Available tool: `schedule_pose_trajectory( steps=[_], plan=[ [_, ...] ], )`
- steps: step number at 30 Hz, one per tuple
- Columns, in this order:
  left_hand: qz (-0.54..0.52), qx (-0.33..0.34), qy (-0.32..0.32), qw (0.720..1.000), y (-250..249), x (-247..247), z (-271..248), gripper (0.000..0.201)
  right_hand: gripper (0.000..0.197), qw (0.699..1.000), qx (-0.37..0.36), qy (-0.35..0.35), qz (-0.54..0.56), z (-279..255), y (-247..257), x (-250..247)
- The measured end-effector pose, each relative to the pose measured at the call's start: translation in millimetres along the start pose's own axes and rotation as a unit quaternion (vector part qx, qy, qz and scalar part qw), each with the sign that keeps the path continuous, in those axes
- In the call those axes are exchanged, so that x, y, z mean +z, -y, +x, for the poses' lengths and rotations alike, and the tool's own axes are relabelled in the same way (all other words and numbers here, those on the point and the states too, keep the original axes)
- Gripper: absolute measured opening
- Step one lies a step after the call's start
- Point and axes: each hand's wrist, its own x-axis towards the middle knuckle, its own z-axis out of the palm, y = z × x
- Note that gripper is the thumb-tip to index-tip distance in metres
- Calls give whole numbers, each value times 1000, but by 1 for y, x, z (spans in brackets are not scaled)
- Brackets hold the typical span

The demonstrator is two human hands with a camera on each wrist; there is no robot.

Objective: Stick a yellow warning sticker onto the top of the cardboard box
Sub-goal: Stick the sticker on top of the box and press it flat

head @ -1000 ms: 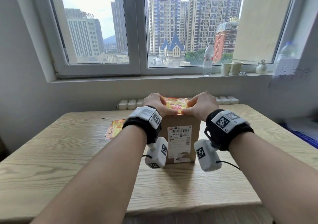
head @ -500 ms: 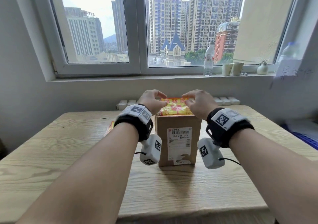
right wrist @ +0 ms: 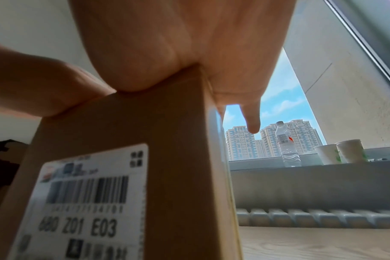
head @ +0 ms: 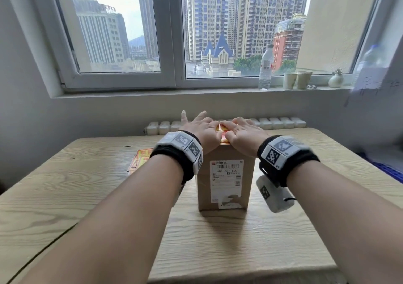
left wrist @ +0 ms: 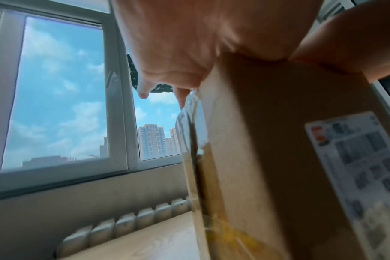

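A tall cardboard box [head: 225, 174] with a white shipping label stands on the wooden table [head: 250, 240]. On its top lies a yellow and red sticker [head: 222, 131], mostly hidden under my hands. My left hand [head: 201, 128] lies flat on the left half of the top with fingers stretched out. My right hand [head: 242, 131] lies flat on the right half, fingers straight. In the left wrist view my palm [left wrist: 189, 52] presses on the box [left wrist: 267, 158]. The right wrist view shows my other palm [right wrist: 178, 44] on the box [right wrist: 167, 167] corner.
More yellow stickers [head: 139, 159] lie on the table left of the box. A radiator [head: 272, 123] runs behind the table's far edge. On the windowsill stand a water bottle [head: 266, 67], two paper cups [head: 296, 79] and a small vase [head: 335, 79].
Both hands held the sticker by its edges over the box top; now they have flattened out and press it down with straight fingers. The head view has moved closer.
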Motion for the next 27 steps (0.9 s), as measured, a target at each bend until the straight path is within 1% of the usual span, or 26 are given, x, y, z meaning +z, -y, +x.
schedule_pose_trajectory(
  steps=[3, 5, 7, 9, 10, 12, 14, 15, 18, 20, 21, 22, 23, 25, 26, 27],
  plan=[
    [-59, -32, 7, 998, 2, 6, -3, 57, 53, 1000, 14, -12, -6, 0, 2, 2],
    [-118, -58, 6, 991, 5, 9, -4, 58, 56, 1000, 25, -16, 5, -1, 3, 2],
    [-198, -106, 9, 974, 11, 12, -2, 58, 60, 999, 38, -15, 26, -2, 4, 2],
    [-256, -131, 19, 958, 17, 13, -2, 54, 62, 998, 42, -16, 38, -3, 5, 3],
    [-269, -128, 21, 954, 17, 14, -3, 52, 62, 998, 46, -17, 43, -3, 4, 3],
    [-283, -96, 2, 954, 15, 14, -4, 45, 62, 997, 52, -6, 56, -4, 3, 3],
    [-284, -68, -10, 956, 12, 13, -3, 43, 57, 997, 46, 7, 64, -4, 1, 3],
    [-279, -66, -8, 958, 12, 12, -2, 41, 55, 997, 47, 7, 68, -4, 1, 3],
    [-278, -89, -8, 956, 9, 11, -2, 41, 54, 990, 67, -31, 120, -2, 2, 6],
    [-299, -115, -12, 947, 6, 13, -2, 41, 56, 977, 111, -57, 174, -1, -1, 7],
    [-324, -128, -12, 937, 5, 14, -2, 39, 58, 968, 136, -61, 201, -1, -3, 6],
    [-361, -143, -10, 921, 6, 14, -3, 37, 59, 960, 156, -63, 223, -2, -5, 5],
    [-410, -159, -8, 898, 7, 12, -5, 37, 60, 953, 173, -63, 240, -5, -6, 4],
    [-514, -194, -2, 835, 13, 9, -12, 51, 58, 941, 190, -67, 271, -12, -4, 2],
    [-553, -209, -8, 807, 17, 9, -17, 53, 55, 938, 185, -74, 284, -14, -4, 2],
    [-574, -214, -14, 791, 21, 10, -22, 50, 54, 937, 178, -86, 288, -18, -4, 1]
  ],
)
